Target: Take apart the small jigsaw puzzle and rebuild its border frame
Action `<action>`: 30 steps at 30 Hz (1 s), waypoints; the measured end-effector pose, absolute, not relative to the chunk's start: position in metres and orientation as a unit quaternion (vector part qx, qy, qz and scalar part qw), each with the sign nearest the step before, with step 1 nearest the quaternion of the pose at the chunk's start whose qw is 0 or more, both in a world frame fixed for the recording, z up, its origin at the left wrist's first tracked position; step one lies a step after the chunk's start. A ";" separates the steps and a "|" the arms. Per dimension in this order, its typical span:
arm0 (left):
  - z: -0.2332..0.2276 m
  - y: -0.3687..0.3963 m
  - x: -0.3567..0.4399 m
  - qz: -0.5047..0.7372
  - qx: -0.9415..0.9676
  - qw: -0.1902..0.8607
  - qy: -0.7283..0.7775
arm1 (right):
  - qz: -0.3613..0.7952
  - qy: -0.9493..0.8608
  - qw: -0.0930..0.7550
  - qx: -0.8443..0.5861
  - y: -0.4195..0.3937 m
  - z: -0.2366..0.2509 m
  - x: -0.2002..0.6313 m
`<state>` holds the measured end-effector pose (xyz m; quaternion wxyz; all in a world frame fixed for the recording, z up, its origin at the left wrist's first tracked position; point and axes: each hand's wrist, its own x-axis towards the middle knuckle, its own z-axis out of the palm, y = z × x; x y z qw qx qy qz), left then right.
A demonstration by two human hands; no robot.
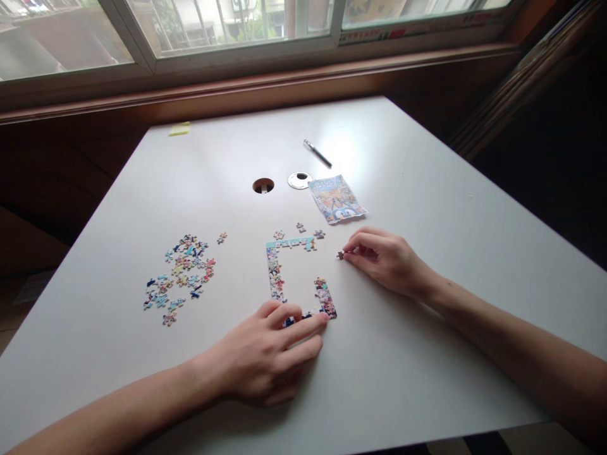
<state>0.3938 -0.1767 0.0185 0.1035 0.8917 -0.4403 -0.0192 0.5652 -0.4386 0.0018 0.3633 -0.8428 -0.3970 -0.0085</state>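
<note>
So right hand [379,256] pinches one loose puzzle piece [340,255] just right of the half-built puzzle frame [277,278], while left hand [270,354] rests fingers flat, relaxed, on its bottom edge.

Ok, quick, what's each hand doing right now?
Left hand: open, flat on the table, fingertips on the puzzle frame bottom edge.
Right hand: closed, pinching a puzzle piece.
</note>
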 end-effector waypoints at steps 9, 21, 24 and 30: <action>0.022 -0.176 0.396 -0.020 0.888 0.091 -0.450 | -0.019 -0.377 0.370 -0.849 -0.437 -0.002 0.561; 0.022 -0.176 0.396 -0.020 0.888 0.091 -0.450 | 0.122 -0.330 0.412 -0.841 -0.420 0.013 0.550; 0.017 -0.177 0.394 -0.013 0.892 0.092 -0.442 | 0.160 -0.347 0.384 -0.840 -0.408 0.021 0.553; 0.018 -0.176 0.394 -0.025 0.889 0.101 -0.446 | 0.178 -0.403 0.335 -0.833 -0.392 0.023 0.560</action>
